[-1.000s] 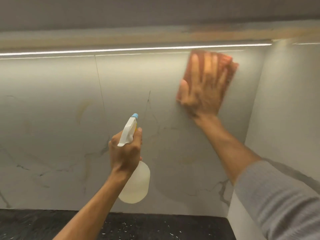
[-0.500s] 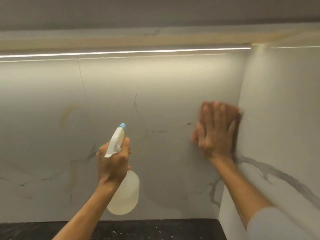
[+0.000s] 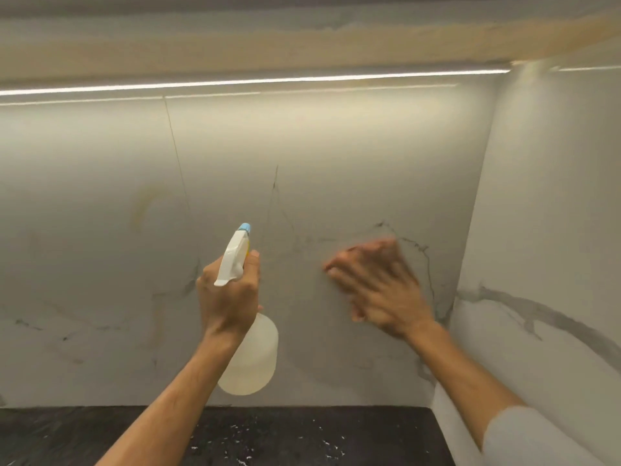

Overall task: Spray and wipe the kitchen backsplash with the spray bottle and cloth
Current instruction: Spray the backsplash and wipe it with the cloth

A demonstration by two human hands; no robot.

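My left hand [image 3: 232, 297] grips the neck of a white spray bottle [image 3: 252, 358] with a blue nozzle, held upright in front of the pale marble backsplash [image 3: 336, 146], nozzle pointing at the wall. To its right, my right hand [image 3: 379, 287] lies flat against the backsplash with fingers straight and pointing up-left, blurred by motion. The orange cloth is almost entirely hidden under that palm; only a reddish tinge shows at the fingertips.
A side wall panel [image 3: 544, 230] meets the backsplash in a corner just right of my right hand. A dark speckled countertop [image 3: 302, 435] runs along the bottom. A light strip [image 3: 268, 81] glows under the cabinet above.
My right hand swept the cloth down from the top of the backsplash to mid-height, then left away from the corner. My left hand kept the bottle roughly in place.
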